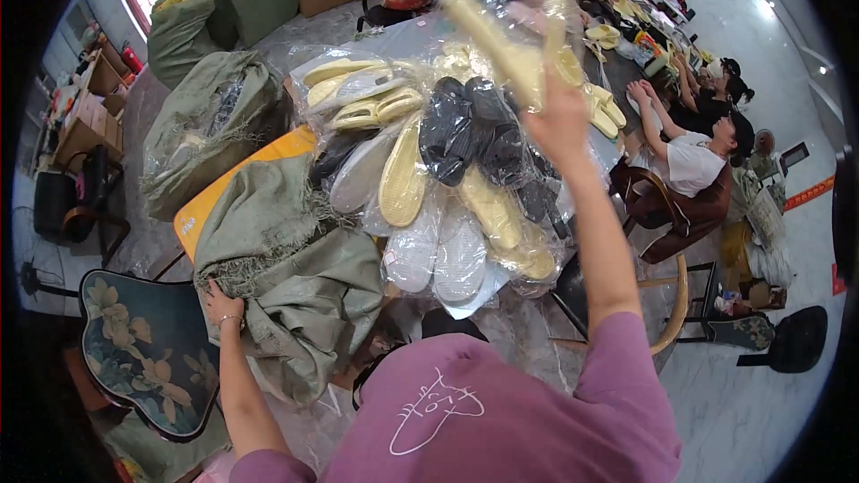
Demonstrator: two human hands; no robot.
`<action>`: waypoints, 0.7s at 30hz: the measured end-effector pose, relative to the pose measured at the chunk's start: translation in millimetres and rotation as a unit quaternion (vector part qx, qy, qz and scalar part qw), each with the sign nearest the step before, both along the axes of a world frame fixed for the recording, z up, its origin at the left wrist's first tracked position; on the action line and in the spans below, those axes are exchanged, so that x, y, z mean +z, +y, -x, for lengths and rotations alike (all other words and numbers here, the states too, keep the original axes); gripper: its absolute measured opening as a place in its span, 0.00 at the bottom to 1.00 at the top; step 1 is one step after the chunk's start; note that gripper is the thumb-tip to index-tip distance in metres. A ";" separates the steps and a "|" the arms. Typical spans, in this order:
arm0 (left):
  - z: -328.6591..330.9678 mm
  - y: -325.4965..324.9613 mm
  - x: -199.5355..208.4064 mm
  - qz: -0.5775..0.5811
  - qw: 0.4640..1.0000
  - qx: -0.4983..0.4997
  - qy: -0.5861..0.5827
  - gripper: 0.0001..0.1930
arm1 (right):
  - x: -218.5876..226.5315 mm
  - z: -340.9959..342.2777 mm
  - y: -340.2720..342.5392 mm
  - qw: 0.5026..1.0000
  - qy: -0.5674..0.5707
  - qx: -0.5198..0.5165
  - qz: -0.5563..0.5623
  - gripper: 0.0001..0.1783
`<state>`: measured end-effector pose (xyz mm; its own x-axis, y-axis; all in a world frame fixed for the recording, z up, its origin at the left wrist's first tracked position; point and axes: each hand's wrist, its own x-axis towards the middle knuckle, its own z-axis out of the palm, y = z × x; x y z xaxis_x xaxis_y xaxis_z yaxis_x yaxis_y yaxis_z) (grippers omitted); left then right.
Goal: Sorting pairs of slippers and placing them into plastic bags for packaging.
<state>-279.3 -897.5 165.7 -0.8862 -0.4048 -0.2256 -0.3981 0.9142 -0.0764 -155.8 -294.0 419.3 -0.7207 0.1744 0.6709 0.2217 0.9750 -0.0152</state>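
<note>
My right hand (557, 130) is raised over the far side of the pile, closed on a pair of pale yellow slippers (510, 58) in a clear plastic bag; motion smears them. At the lower left, my left hand (224, 307) grips the side of a grey-green woven sack (286, 259), its fingers partly hidden. Between my arms lies a heap of bagged slippers on the table: black slippers (447, 130), a yellow slipper (403, 174), white slippers (436, 255) and more yellow slippers (492, 206) at the near right.
An orange board (237, 179) juts out under the sack. Another filled woven sack (210, 130) stands to the left, near a flowered chair seat (148, 353). A seated person in white (693, 161) and others work along the table at the right. A wooden chair (667, 304) stands close by my right.
</note>
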 end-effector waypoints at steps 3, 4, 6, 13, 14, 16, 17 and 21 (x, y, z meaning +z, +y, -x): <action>3.1 23.4 18.5 -0.029 0.999 -0.022 0.015 0.42 | -99.0 29.2 25.7 0.986 -0.140 0.024 -0.086 0.37; 0.1 14.7 13.5 -0.028 0.999 -0.015 0.036 0.36 | -107.4 38.7 19.7 0.986 -0.139 0.034 -0.085 0.37; 1.5 6.6 10.4 -0.036 0.997 -0.030 0.069 0.33 | -118.4 46.3 8.6 0.980 -0.193 0.013 -0.054 0.38; 26.9 2.6 13.8 -0.020 0.917 -0.272 0.292 0.22 | -98.2 50.7 12.2 0.957 -0.261 -0.065 -0.107 0.44; 33.7 7.9 14.5 -0.021 0.920 -0.269 0.283 0.23 | -91.2 49.6 7.7 0.956 -0.266 -0.072 -0.101 0.42; 49.8 42.4 28.3 -0.011 0.957 -0.224 0.186 0.26 | -75.5 46.0 -7.3 0.962 -0.244 -0.077 -0.099 0.39; 53.2 31.8 19.8 0.015 0.959 -0.214 0.186 0.37 | -70.0 48.2 -26.1 0.970 -0.212 -0.062 -0.098 0.38; 86.5 40.2 32.2 -0.143 0.985 0.019 0.091 0.50 | -71.5 60.9 -116.1 0.974 -0.097 0.201 0.046 0.25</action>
<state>-365.8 -857.3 198.0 -0.9079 -0.3815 -0.1734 -0.4158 0.8719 0.2587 -216.6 -410.1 347.8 -0.8545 -0.0944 0.5108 -0.1699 0.9801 -0.1031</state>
